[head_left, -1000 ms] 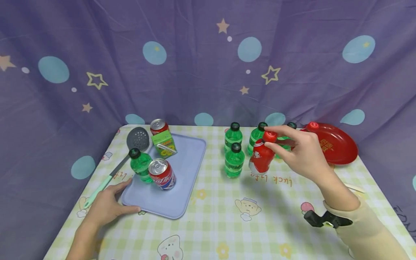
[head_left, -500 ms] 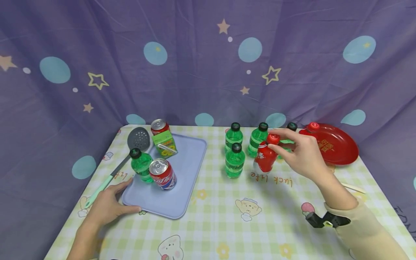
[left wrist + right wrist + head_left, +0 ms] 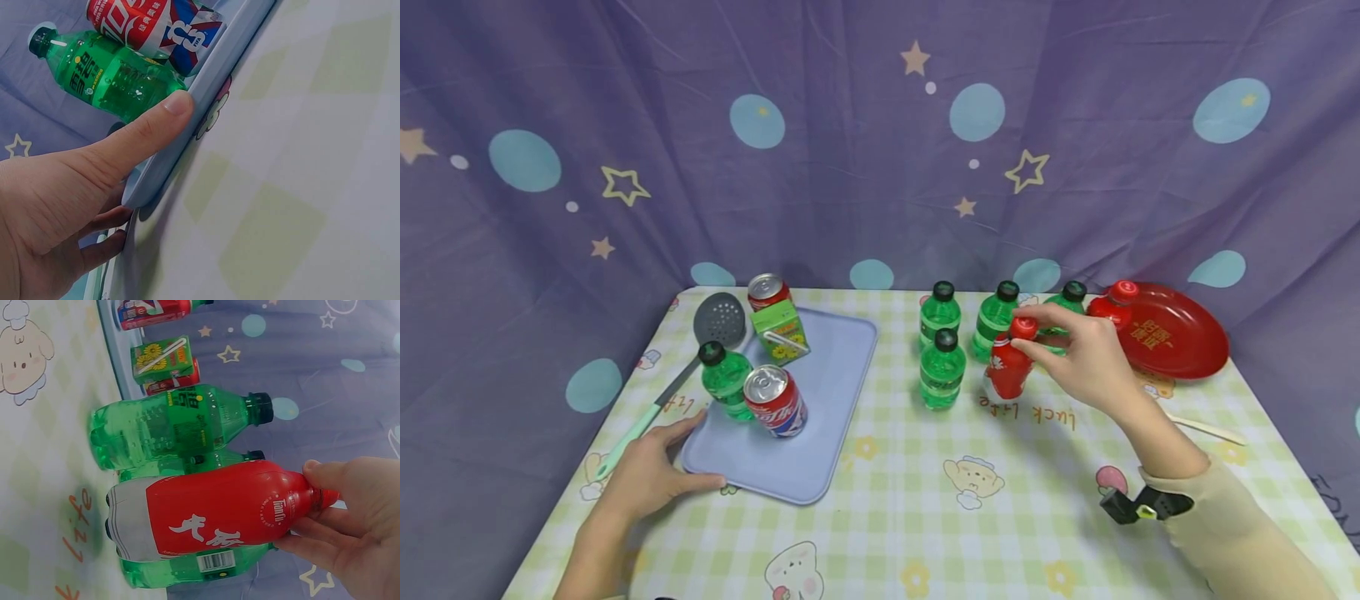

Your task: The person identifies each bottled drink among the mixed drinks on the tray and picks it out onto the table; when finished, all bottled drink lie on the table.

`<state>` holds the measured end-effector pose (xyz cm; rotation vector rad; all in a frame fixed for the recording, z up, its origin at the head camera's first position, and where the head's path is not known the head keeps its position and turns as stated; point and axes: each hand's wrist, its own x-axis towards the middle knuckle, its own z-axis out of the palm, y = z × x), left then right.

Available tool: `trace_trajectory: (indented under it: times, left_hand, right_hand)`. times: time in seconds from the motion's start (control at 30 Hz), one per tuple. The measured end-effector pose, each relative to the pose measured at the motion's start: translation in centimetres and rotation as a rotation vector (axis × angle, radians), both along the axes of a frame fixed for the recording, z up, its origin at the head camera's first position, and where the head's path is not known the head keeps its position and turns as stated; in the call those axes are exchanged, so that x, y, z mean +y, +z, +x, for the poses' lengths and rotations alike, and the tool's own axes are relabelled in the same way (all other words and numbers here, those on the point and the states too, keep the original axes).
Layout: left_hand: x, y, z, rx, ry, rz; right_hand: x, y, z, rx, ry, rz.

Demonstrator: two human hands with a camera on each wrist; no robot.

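My right hand (image 3: pixel 1086 354) pinches a red-and-white drink bottle (image 3: pixel 1010 367) near its red cap. In the right wrist view the bottle (image 3: pixel 215 512) shows white lettering on its red label; whether its base touches the table cannot be told. Several green soda bottles (image 3: pixel 942 371) stand upright close by. My left hand (image 3: pixel 651 471) rests at the near left corner of the blue tray (image 3: pixel 808 462), thumb stretched along the near rim and fingers along the left side. A green soda bottle (image 3: pixel 727 383), a red-and-blue soda can (image 3: pixel 777 404) and a green juice box (image 3: pixel 781 333) stand on the tray.
Another soda can (image 3: pixel 767 289) is partly hidden behind the juice box. A slotted spatula (image 3: pixel 658 404) lies left of the tray. A red plate (image 3: pixel 1183 337), a second red bottle (image 3: pixel 1112 304) and a pale stick-like utensil (image 3: pixel 1210 430) are at the right. A purple curtain (image 3: pixel 880 167) hangs behind.
My right hand first moved the red bottle rightward, then slightly back left, and the bottle is a little more upright. The left hand and the tray have stayed in place.
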<state>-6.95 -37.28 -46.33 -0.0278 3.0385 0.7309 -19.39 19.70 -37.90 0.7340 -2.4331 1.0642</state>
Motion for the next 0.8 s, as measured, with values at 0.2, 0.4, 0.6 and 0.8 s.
trace_trajectory:
  times: [0.2, 0.4, 0.6, 0.8]
  left_hand:
    - [-0.1, 0.0, -0.1, 0.003, -0.008, -0.001]
    - [-0.1, 0.0, -0.2, 0.003, -0.011, -0.007]
    - [-0.1, 0.0, -0.1, -0.006, 0.001, -0.007]
    - [-0.2, 0.0, -0.1, -0.004, -0.002, -0.004]
  right_hand:
    - [0.0, -0.6, -0.1, -0.005, 0.003, 0.011]
    - [0.0, -0.9, -0.3, -0.001, 0.008, 0.015]
    - [0.0, -1.3, -0.3, 0.003, 0.009, 0.030]
    - [0.0, -1.6, -0.2, -0.013, 0.004, 0.028]
